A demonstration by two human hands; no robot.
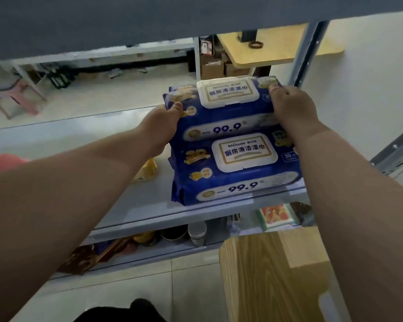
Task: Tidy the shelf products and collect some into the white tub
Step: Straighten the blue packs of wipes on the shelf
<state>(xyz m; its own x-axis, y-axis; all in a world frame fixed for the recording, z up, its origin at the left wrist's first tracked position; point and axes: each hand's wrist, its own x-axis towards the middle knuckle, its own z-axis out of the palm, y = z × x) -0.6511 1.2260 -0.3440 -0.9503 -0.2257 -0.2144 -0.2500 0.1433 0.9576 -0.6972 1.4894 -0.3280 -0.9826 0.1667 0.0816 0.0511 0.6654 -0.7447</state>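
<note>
A: Start big. What's the shelf doing?

B: The grey shelf [63, 140] runs under both hands, its front lip just below the forearms. Two blue wipes packs sit on its right part.

A: And the hands?

B: The upper pack [223, 115] is clamped between them. The left hand [161, 126] is wrapped round its left end with the thumb on top, and the right hand [291, 105] is curled over its right end. Neither hand has anything else. The lower pack [237, 175] lies flat just beneath the wrists, close to the shelf's front edge.

A: Is the upper one lifted clear?

B: Can't tell. Its near edge overlaps the lower pack, and it may rest on something behind.

A: So what might go wrong?

B: I'd guess the soft pack, held only by its ends, could sag in the middle and slip. Dragging it toward the body could also catch the lower pack and nudge that over the lip. A small yellow packet [147, 170] beneath the left hand could be swept aside too.

A: The white tub?

B: Not in view, so the carry would be to somewhere unseen.
</note>
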